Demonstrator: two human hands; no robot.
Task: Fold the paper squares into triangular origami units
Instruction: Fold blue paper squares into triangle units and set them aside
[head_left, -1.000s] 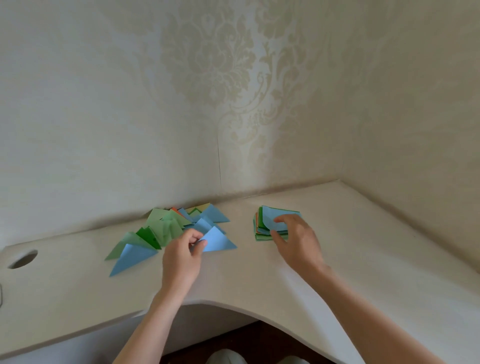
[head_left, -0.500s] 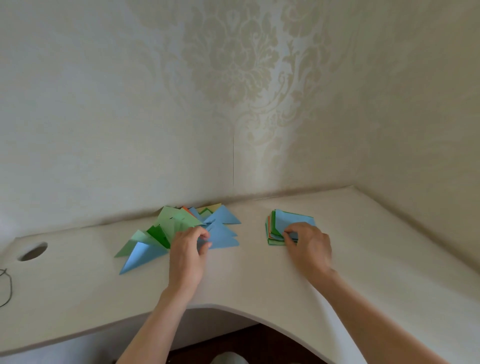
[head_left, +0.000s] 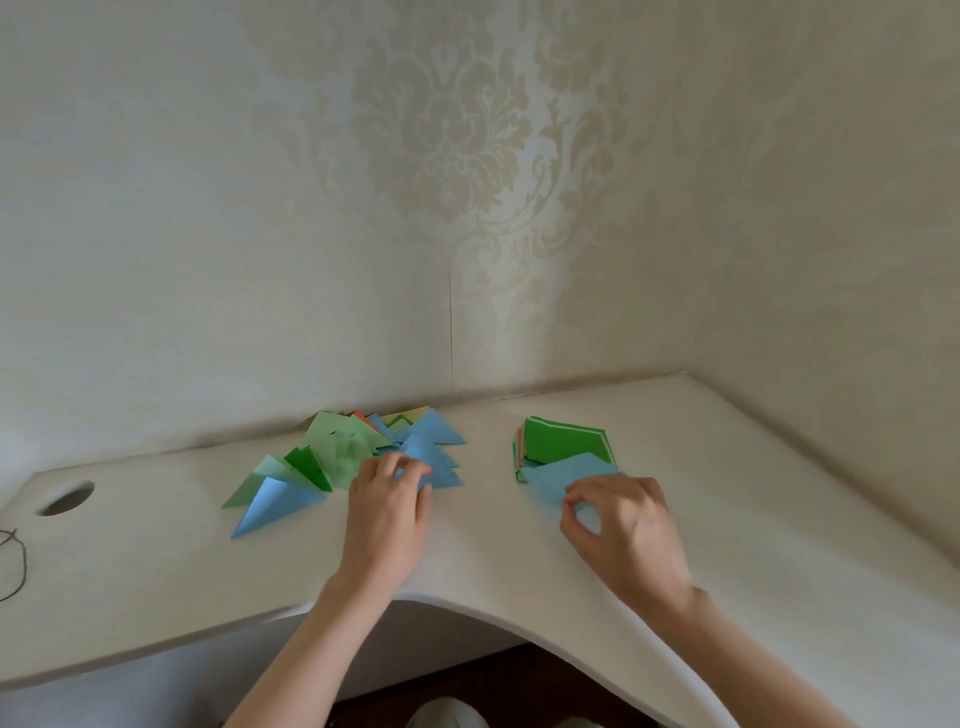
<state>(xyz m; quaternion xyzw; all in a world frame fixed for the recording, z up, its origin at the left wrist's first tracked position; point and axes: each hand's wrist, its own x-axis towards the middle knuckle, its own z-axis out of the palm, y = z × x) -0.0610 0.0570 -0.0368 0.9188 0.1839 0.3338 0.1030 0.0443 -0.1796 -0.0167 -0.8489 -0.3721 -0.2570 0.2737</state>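
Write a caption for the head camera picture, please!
Right hand pinches a blue paper square off the stack.

Two hands: left hand (head_left: 387, 512) and right hand (head_left: 631, 530). One heap of folded triangles (head_left: 353, 457), overlapping, exact count unclear. One stack of paper squares (head_left: 563, 441). One loose blue square (head_left: 563, 480). One round hole (head_left: 66, 498) in one worktop (head_left: 156, 571). One dark cord (head_left: 13, 564).

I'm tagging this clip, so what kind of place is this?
Probably a room at home: a corner desk with a cable hole set against damask wallpaper, used here for paper craft, with folded triangles beside a stack of paper squares.
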